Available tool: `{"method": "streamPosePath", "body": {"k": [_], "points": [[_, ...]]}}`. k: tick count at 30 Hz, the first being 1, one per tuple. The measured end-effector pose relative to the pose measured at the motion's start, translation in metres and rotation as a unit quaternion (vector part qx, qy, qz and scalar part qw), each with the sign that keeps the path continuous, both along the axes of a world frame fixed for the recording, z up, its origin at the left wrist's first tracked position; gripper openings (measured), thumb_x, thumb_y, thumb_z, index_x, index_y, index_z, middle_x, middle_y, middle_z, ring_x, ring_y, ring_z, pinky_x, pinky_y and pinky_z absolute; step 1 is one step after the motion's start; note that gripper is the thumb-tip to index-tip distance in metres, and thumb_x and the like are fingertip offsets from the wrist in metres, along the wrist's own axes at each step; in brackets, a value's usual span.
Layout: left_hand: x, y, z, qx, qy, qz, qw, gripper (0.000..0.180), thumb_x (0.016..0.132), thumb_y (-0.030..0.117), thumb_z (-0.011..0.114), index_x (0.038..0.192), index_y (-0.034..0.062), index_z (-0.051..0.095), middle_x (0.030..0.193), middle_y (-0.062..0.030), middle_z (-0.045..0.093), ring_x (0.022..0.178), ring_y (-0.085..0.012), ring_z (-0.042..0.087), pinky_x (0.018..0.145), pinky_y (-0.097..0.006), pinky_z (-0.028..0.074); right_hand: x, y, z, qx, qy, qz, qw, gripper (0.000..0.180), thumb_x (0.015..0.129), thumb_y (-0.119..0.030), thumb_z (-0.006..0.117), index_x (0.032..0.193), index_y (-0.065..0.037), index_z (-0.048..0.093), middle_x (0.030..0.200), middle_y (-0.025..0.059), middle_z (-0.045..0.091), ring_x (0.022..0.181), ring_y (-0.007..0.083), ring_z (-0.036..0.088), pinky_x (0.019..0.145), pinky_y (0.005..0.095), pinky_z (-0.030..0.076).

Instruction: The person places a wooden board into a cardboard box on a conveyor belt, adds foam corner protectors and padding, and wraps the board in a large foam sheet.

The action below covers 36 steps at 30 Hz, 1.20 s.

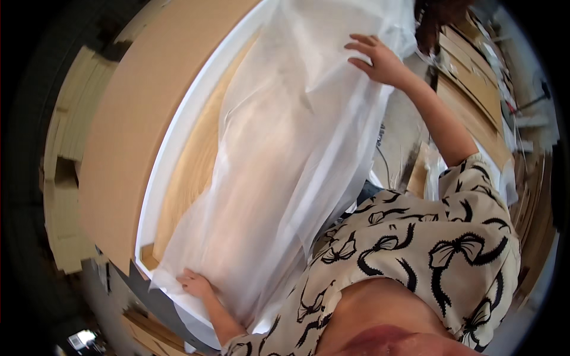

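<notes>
A thin, translucent white wrapping sheet (267,154) lies wrinkled over a long wooden panel (190,148) with light grain. The panel rests in white foam lining (172,133), and a bare strip of wood shows along its left side. At the near left end, my left hand (196,283) rests on the sheet near its corner, fingers stretched out. My right hand (378,60) lies on the sheet's far right part, its fingers spread and holding nothing. Both forearms reach in from my patterned sleeves.
A large brown cardboard sheet (139,113) extends along the left of the panel. Beyond it stands a stack of pale boards (68,160). To the right are flat cardboard pieces (469,83) and a dark cable (386,163) on the floor. More cardboard (151,338) lies at the lower left.
</notes>
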<state>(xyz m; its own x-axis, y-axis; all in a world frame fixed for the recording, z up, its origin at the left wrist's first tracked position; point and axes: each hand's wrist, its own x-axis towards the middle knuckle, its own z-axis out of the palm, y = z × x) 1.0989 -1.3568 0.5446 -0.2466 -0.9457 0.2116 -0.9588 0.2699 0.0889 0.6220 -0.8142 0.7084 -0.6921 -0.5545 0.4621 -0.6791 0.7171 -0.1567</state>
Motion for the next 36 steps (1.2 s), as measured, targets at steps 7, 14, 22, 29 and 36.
{"method": "streamPosePath", "body": {"k": [7,14,22,29,36], "points": [[0.042,-0.066,0.008,0.087,-0.131,-0.040,0.987,0.050,0.090,0.041,0.034,0.120,0.0022,0.039,0.118,-0.0232,0.043,0.097,-0.0409,0.049,0.081,-0.044,0.043,-0.002,0.053,-0.013,-0.061,0.054,-0.039,0.996,0.024,0.082,-0.019,0.056,0.104,-0.009,0.056,0.118,0.0132,0.049,0.105,0.0311,0.047,0.086,0.0365,0.041],[-0.023,-0.052,0.094,0.087,0.238,-0.101,0.962,0.044,0.088,0.032,0.042,0.107,-0.0059,0.053,0.102,-0.0192,0.058,0.091,-0.0293,0.055,0.081,-0.035,0.043,-0.024,0.111,-0.046,-0.175,0.049,-0.086,0.980,0.021,0.078,-0.017,0.059,0.097,-0.007,0.059,0.108,0.0152,0.055,0.100,0.0325,0.050,0.084,0.0362,0.041],[-0.235,0.130,0.129,0.240,0.139,-0.366,0.888,0.038,0.083,0.029,0.055,0.107,-0.0001,0.056,0.108,-0.0140,0.056,0.103,-0.0218,0.051,0.088,-0.030,0.038,-0.087,0.181,-0.056,-0.290,-0.059,-0.063,0.953,0.020,0.080,-0.016,0.058,0.098,-0.007,0.060,0.093,0.0096,0.061,0.069,0.0138,0.058,0.059,0.0247,0.045],[-0.361,0.166,0.111,0.267,-0.038,-0.387,0.882,0.058,0.077,0.037,0.061,0.123,0.0078,0.043,0.123,-0.0169,0.046,0.112,-0.0287,0.045,0.091,-0.035,0.037,-0.158,0.208,-0.075,-0.270,-0.170,-0.161,0.934,0.042,0.079,-0.035,0.059,0.106,-0.002,0.055,0.085,0.0127,0.063,0.073,0.0154,0.059,0.064,0.0269,0.048],[-0.406,0.192,0.096,0.412,-0.207,-0.273,0.844,0.083,0.067,0.039,0.066,0.134,0.0120,0.024,0.128,-0.0192,0.039,0.115,-0.0322,0.042,0.093,-0.037,0.037,-0.150,0.179,-0.177,-0.352,-0.539,-0.294,0.707,0.078,0.068,-0.053,0.064,0.114,0.005,0.041,0.097,0.0167,0.055,0.070,0.0248,0.059,0.048,0.0322,0.051]]}}
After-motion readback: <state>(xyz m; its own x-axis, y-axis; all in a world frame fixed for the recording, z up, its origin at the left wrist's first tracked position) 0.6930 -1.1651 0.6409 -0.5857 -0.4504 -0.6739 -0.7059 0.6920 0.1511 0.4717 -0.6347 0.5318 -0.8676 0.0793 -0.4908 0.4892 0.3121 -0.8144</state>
